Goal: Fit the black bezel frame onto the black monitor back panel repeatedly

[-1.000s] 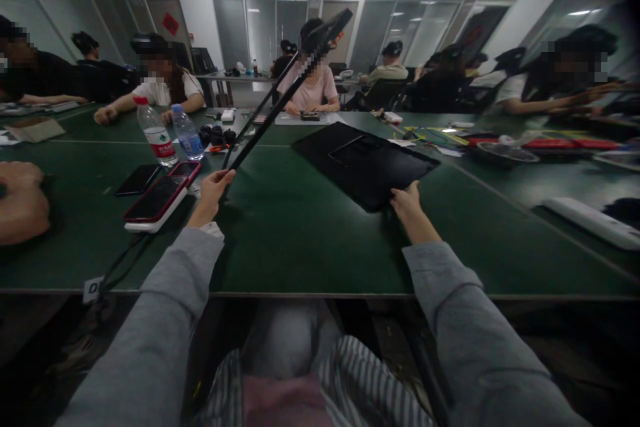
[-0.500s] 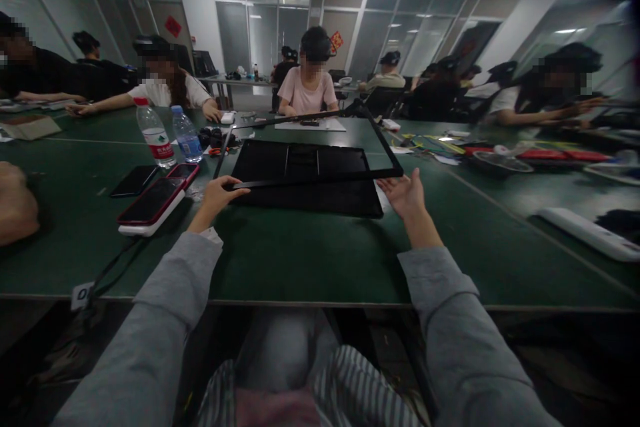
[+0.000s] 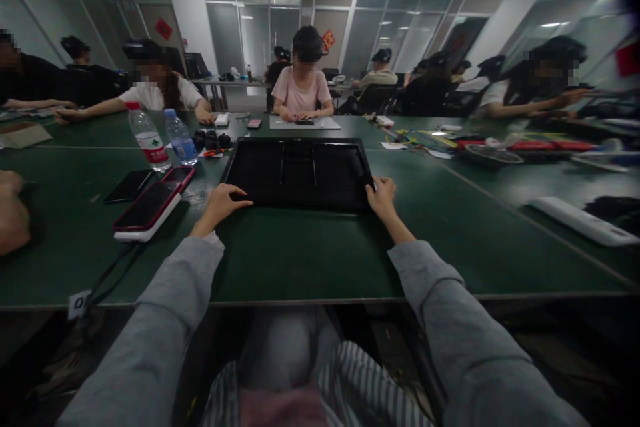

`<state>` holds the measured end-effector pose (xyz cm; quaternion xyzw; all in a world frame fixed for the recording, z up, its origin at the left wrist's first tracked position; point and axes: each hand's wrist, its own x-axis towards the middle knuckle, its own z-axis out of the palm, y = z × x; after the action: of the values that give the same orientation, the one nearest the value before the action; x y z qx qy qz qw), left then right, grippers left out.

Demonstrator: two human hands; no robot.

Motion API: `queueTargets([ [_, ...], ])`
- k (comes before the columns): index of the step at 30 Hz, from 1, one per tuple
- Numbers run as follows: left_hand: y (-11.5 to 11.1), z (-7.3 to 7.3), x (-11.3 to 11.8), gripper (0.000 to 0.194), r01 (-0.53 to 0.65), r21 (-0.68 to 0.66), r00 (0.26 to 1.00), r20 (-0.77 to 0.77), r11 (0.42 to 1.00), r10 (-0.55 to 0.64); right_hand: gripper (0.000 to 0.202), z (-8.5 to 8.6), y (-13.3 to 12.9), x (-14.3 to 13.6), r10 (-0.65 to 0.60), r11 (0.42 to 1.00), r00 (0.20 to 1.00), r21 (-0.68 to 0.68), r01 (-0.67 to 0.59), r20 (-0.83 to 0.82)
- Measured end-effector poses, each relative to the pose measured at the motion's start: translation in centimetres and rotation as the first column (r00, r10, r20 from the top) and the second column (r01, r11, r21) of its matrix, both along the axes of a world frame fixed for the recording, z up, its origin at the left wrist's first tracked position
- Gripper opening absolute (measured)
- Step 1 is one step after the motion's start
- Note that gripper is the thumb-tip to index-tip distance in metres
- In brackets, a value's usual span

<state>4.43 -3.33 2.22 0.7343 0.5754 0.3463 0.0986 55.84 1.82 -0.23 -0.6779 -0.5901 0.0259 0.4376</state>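
From where I operate, closest to me is the bare near strip of the green table, just in front of the black panel. The panel lies flat, its raised rim up, between my two hands. My left hand is at its near left corner, thumb and forefinger reaching onto the near edge; I cannot tell whether they pinch it. My right hand has its thumb against the panel's right edge, the other fingers bent outside it; how firmly they grip, I cannot tell. Left of the panel, a red-edged phone rests on a white block, with a dark phone beside it. Well to the panel's right is a white power strip. Beyond the phones, left of the panel, stand a red-capped bottle and a blue-capped bottle. Past the panel's far edge, a person in a pink shirt sits with both hands over a white sheet.
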Motion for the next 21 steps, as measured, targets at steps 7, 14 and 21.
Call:
queueTargets([
  [7, 0.7, -0.7, 0.0, 0.035, 0.034, 0.075, 0.999, 0.034, 0.997, -0.036, 0.048, -1.1, 0.9, 0.9, -0.018, 1.000, 1.000, -0.015, 0.019, 0.023],
  [14, 1.7, -1.0, -0.6, 0.055, -0.256, 0.016, 0.898, 0.375, 0.967, 0.231, 0.050, -0.5, 1.0, 1.0, 0.092, 0.995, 0.995, -0.038, -0.093, -0.045],
  [21, 1.8, -0.5, -0.9, 0.049, -0.282, -0.103, 0.816, 0.498, 0.954, 0.294, 0.053, -0.7, 1.0, 1.4, 0.129, 0.991, 0.983, -0.017, -0.132, -0.132],
])
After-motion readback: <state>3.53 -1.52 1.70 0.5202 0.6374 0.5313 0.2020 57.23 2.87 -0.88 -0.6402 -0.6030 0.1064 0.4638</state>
